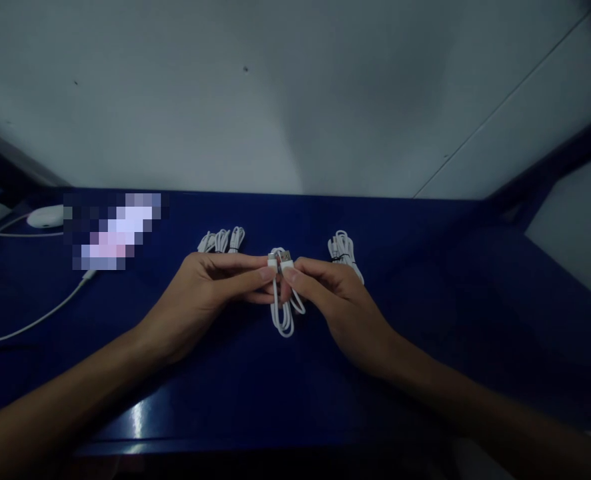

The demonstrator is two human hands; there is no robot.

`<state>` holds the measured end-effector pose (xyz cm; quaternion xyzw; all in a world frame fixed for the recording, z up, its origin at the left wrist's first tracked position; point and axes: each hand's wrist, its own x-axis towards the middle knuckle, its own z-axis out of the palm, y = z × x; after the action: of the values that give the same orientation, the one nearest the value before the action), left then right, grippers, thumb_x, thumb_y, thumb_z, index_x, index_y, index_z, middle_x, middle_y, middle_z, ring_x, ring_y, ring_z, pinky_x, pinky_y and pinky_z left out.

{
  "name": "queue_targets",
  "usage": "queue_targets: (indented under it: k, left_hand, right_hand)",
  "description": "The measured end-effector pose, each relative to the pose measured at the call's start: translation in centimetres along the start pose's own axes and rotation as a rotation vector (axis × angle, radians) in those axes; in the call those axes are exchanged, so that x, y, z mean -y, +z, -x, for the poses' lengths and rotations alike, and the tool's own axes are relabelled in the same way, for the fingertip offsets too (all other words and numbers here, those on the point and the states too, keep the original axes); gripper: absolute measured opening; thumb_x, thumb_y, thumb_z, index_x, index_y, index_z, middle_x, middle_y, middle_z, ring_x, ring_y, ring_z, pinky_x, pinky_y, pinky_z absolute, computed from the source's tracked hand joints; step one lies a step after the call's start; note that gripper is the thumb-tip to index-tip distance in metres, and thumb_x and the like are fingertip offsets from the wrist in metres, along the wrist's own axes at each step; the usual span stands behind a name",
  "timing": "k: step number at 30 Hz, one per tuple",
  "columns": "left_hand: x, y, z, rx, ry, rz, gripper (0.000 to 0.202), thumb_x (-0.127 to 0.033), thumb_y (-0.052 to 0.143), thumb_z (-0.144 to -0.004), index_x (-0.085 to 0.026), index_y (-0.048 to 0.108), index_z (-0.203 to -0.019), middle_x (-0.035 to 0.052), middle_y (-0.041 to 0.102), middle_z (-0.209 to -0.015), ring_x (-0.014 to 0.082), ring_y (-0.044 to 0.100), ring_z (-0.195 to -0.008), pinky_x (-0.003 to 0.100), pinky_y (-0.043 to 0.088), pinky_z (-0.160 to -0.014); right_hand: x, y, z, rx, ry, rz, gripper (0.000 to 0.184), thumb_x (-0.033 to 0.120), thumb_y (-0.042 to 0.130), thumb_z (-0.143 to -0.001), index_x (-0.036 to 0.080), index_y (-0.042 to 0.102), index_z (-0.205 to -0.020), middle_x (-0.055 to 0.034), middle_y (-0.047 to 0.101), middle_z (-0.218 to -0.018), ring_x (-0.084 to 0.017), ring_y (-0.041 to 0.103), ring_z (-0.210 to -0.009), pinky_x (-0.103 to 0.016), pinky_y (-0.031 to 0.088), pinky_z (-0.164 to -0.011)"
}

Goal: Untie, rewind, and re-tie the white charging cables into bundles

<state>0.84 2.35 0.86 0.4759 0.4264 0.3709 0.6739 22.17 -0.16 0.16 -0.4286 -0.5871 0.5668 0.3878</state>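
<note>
Both of my hands meet over the middle of a dark blue table (255,393). Between them hangs a coiled white USB cable (284,313), its plugs at the top and its loops dangling below. My left hand (210,293) pinches the cable's top from the left with thumb and forefinger. My right hand (328,293) pinches it from the right in the same way. Behind my left hand lie several bundled white cables (222,240) in a row. Another bundled white cable (343,250) lies just behind my right hand.
At the far left sit a white mouse (45,215), a blurred-out patch (113,230) and a long white cord (30,323) running across the table. A pale wall (275,100) rises behind the table. Dark blue frame bars slant at both sides.
</note>
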Motion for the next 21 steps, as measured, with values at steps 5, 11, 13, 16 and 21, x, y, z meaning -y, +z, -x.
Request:
queue_targets:
  k: [5, 11, 13, 16, 21]
  left_hand:
    - [0.16, -0.19, 0.0, -0.002, 0.0, -0.007, 0.018, -0.023, 0.09, -0.095, -0.025, 0.092, -0.113, 0.0099, 0.09, -0.113, 0.0222, 0.087, -0.096, 0.027, 0.071, -0.091]
    - [0.17, -0.18, 0.02, -0.018, 0.011, -0.028, 0.019, -0.026, 0.092, -0.094, -0.025, 0.092, -0.113, 0.0102, 0.09, -0.112, 0.0227, 0.087, -0.096, 0.029, 0.072, -0.091]
    - [0.17, -0.15, -0.05, -0.033, 0.006, -0.035, 0.02, -0.029, 0.093, -0.092, -0.026, 0.093, -0.112, 0.0103, 0.09, -0.111, 0.0237, 0.087, -0.095, 0.031, 0.072, -0.092]
    - [0.25, -0.2, -0.17, -0.023, -0.008, -0.032, 0.022, -0.031, 0.095, -0.091, -0.026, 0.093, -0.112, 0.0107, 0.09, -0.112, 0.0257, 0.087, -0.098, 0.033, 0.072, -0.092]
    - [0.46, -0.32, -0.25, -0.027, -0.024, -0.014, 0.02, -0.028, 0.095, -0.091, -0.025, 0.093, -0.11, 0.0092, 0.09, -0.111, 0.0215, 0.087, -0.091, 0.028, 0.072, -0.089]
  right_hand:
    - [-0.05, 0.18, 0.14, 0.002, 0.004, -0.022, 0.041, 0.038, 0.054, -0.116, 0.022, 0.069, -0.081, 0.0007, 0.06, -0.08, -0.016, 0.053, -0.076, -0.033, 0.043, -0.071]
    - [-0.15, 0.33, 0.07, -0.009, 0.001, -0.042, 0.04, 0.038, 0.055, -0.116, 0.022, 0.068, -0.081, 0.0008, 0.061, -0.08, -0.016, 0.055, -0.075, -0.032, 0.045, -0.072]
    - [-0.24, 0.35, 0.1, -0.003, 0.002, -0.04, 0.04, 0.038, 0.055, -0.116, 0.022, 0.068, -0.081, 0.001, 0.06, -0.079, -0.016, 0.054, -0.074, -0.032, 0.045, -0.071]
    - [-0.33, 0.43, 0.18, -0.019, 0.02, -0.009, 0.041, 0.04, 0.056, -0.116, 0.023, 0.069, -0.081, 0.0014, 0.059, -0.077, -0.015, 0.052, -0.071, -0.031, 0.044, -0.066]
    - [-0.34, 0.63, 0.3, -0.041, 0.024, 0.003, 0.041, 0.04, 0.057, -0.115, 0.023, 0.065, -0.079, 0.0024, 0.054, -0.074, -0.014, 0.048, -0.068, -0.029, 0.04, -0.061]
